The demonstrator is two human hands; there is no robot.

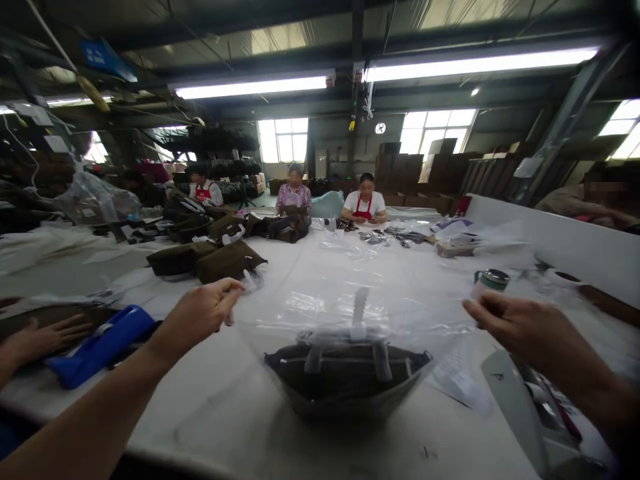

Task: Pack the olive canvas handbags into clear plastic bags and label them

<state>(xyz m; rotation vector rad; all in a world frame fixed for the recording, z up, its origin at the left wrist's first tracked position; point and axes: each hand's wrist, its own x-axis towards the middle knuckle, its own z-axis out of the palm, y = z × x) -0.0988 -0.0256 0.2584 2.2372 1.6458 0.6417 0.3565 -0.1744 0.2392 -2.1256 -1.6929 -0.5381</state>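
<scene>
Between my hands a clear plastic bag (320, 307) is stretched wide, with a dark handbag (345, 393) inside it. The handbag stands on the white table, its handles wrapped in pale material. My left hand (213, 307) pinches the plastic bag's left corner, fingers closed. On the other side my right hand (510, 317) grips the right corner between thumb and fingers. The plastic is see-through, so its exact edge is hard to make out.
A blue tape dispenser (103, 343) lies at left, beside another person's hand (50, 340). Dark bags (230, 262) are piled beyond my left hand. A green-and-silver flask (493, 280) and a grey machine (520, 407) stand at right. Several people sit farther back.
</scene>
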